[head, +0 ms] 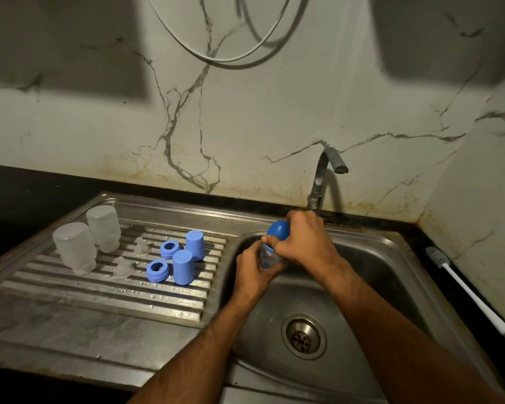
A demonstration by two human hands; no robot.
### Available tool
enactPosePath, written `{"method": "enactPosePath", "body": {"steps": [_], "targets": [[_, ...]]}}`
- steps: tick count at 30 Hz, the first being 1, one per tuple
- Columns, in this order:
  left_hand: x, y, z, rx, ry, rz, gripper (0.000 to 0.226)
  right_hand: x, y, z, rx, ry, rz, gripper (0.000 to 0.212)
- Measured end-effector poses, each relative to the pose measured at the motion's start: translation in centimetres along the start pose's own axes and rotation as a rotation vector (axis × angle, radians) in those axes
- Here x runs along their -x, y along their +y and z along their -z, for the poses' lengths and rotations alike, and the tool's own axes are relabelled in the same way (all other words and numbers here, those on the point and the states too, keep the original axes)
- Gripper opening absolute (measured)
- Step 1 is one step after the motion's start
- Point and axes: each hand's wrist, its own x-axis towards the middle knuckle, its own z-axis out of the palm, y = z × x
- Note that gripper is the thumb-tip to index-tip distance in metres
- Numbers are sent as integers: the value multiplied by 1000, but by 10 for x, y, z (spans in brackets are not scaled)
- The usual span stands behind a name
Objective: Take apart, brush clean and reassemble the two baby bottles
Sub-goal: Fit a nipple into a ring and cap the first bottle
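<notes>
You've got the baby bottle (267, 256) over the sink (370, 275): left hand (255, 268) wrapped round its clear body, right hand (302, 239) gripping the blue cap (277, 230). Left of the sink, the drainboard (99, 290) holds upturned bottles (88, 243), rings and caps.

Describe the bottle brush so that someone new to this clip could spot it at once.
Start at the steel sink and look past its right rim to the dark counter strip along the side wall. The bottle brush lies there, grey bristle head toward the back, long white handle running toward the camera. It is the only long thin tool; the blue and clear bottle parts sit left on the drainboard.
</notes>
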Motion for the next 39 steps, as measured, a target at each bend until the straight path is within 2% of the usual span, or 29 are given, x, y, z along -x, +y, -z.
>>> {"method": "enactPosePath", "body": {"steps": [5,8,10,12,13,15,17,19,22,26,30,34,39], "targets": [[2,3,0,-7,-2,8,55,-4,-13,-1,258,82,-3,49],[1,4,-1,1,-14,-15,53,-4,-15,2,456,102,-37,67],[0,4,0,31,-14,-27,55,-3,-13,3,459,92,-40,81],[-1,6,1,43,4,-34,57,1,-4,3,274,70,-61,89],[-1,8,1,50,15,-27,56,4,2,4,89,42,-95,89],[-1,11,2,61,38,-13,54,11,13,1,-405,-38,-194,74],[1,12,4,70,44,-6,54,19,23,-5,-678,-90,-214,50],[3,14,7,67,35,-11,54,27,28,-12,-715,-134,-160,37],[5,18,12,30,29,-24,52,32,28,-19,-719,-219,-79,52],[0,28,21,-22,-5,-10,49,25,17,-18,-708,-161,-95,56],[-18,43,39,-79,-83,15,62,5,5,-13,-709,-117,-89,51],[-45,53,72,-151,41,39,70,-22,-15,-10,-726,-80,-90,44],[-81,50,115,-163,141,94,46,-60,-46,-23,-715,-19,-120,51]]}}
